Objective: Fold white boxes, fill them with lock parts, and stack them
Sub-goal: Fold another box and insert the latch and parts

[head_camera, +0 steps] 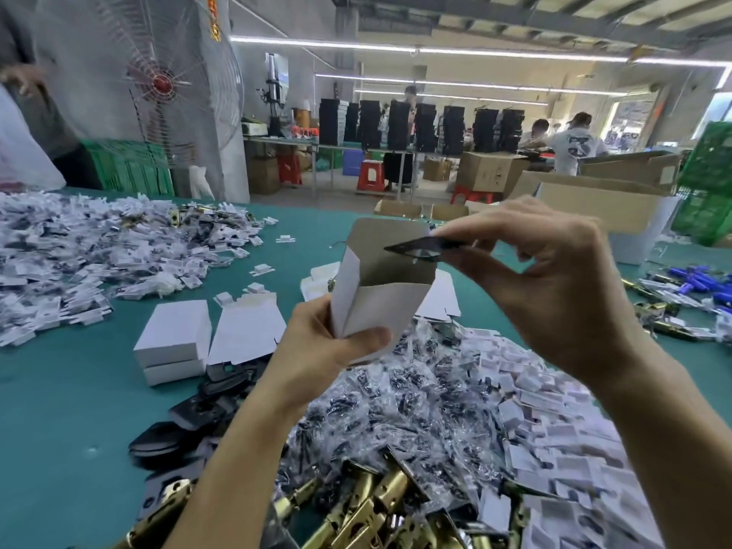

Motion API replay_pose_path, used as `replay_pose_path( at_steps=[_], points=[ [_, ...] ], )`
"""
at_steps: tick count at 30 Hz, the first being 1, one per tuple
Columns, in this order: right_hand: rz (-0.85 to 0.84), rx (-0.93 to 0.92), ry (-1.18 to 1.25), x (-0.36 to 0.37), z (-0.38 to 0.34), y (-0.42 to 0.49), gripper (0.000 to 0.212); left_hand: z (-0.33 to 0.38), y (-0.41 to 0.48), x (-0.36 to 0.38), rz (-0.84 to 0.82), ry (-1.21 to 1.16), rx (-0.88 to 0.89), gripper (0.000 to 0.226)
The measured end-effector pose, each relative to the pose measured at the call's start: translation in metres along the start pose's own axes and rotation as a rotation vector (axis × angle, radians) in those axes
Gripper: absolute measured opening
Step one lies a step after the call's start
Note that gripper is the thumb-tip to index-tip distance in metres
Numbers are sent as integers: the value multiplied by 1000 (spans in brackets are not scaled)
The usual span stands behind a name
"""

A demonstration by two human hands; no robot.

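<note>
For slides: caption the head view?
Left hand holds an open white box; right hand pinches a black plate at its mouth.

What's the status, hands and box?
Left hand grips open white box. Right hand pinches black part over its mouth. Mouth unobstructed.

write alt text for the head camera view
A left hand holds an open white box above a green table while the right hand pinches a black part over its mouth. Bagged lock parts, brass latches and stacked closed boxes lie on the table.
</note>
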State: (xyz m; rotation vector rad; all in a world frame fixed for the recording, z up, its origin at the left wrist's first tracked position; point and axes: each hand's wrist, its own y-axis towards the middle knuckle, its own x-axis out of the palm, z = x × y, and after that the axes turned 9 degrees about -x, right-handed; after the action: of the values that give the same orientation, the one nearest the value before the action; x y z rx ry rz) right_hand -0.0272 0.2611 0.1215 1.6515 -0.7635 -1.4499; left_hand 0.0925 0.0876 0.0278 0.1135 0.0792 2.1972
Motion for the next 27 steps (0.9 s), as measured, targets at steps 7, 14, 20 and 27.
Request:
replay_pose_path(
  at_steps=[7,14,20,27],
  points=[
    [-179,96,-72,1,-11,15,21,3,-2,6,-85,-13,43,39],
    [-331,172,-29,5,-1,30,19,1,-4,6,-162,82,-30,45],
    [-474,135,-75,12,-3,37,17,1,-4,6,-144,48,-44,41],
    [-607,78,-213,20,-5,43,25,2,-3,5,-124,29,-33,42]
  ],
)
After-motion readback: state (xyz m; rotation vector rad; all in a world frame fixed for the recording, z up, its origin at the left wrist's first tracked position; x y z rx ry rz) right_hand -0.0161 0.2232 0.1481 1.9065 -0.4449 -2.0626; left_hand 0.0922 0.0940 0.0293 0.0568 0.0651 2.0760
